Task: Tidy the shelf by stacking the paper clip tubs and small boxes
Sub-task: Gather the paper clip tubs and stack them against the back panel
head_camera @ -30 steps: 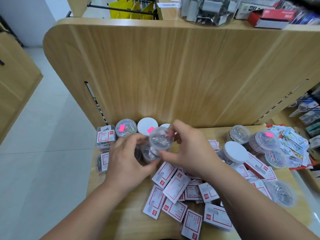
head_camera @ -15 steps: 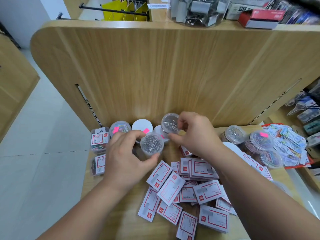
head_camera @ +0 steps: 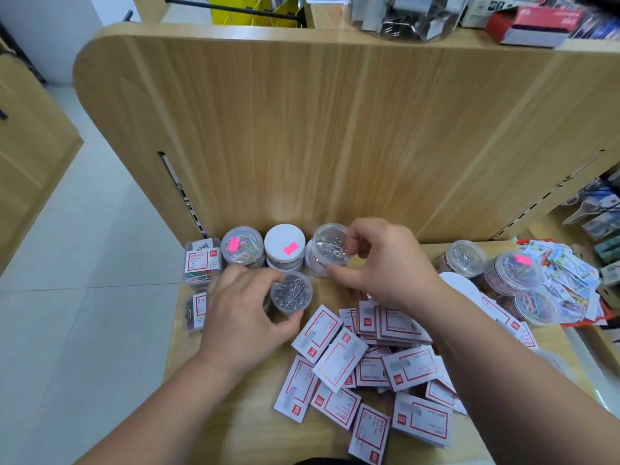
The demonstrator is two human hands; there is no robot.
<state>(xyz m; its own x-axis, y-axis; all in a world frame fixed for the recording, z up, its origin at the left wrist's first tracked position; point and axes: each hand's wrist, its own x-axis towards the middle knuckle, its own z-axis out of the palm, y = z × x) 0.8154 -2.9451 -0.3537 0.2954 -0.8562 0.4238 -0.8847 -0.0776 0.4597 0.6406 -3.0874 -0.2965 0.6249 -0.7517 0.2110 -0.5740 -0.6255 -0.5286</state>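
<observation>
Left hand: the left hand curls around a clear round tub of silver pins, fingers on its far side and thumb on the near side, grasping it near the left edge of the shelf
Right hand: the right hand pinches a second clear tub of silver clips between thumb and fingers, tilted, at the back edge of the shelf against the wooden panel
Back row: left of that tub stands a white-lidded tub with a pink sticker, then a tub of coloured clips, then a small clear box with a red-and-white label at the back left corner; another labelled box lies just in front of it on the left edge
Small boxes: a loose heap of flat red-and-white boxes covers the middle and front of the shelf, overlapping at odd angles
Right side: more clear tubs sit near the right edge, beside a pile of colourful packets
</observation>
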